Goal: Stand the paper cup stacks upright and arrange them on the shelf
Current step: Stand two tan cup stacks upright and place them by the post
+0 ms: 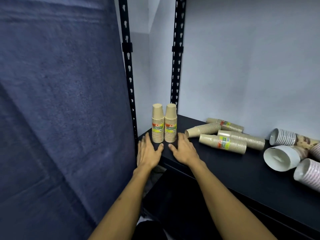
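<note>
Two kraft paper cup stacks stand upright, bases up, at the left end of the black shelf [225,163], in the corner by the slotted uprights. The left upright stack [158,123] and the right upright stack [170,123] are side by side and touching or very nearly so; each carries a yellow-green label band.

The left hand [148,150] lies flat on the shelf just in front and to the left of the left stack, fingers straight and released, holding nothing. The right hand [183,149] lies flat just in front and to the right of the right stack, fingers likewise extended and released. Whether the fingertips touch the stacks cannot be told.

Further right on the shelf, four kraft stacks lie on their sides in a loose heap: an unlabelled one [202,129] nearest the right hand, a labelled one [225,125] behind it by the wall, a long one [242,138] and a labelled front one [223,143].

At the right edge lies a group of white cup stacks [292,153], toppled, some with a pale striped pattern, one apparently with brown print.

A dark blue cloth [60,110] hangs to the left of the shelf frame.
</note>
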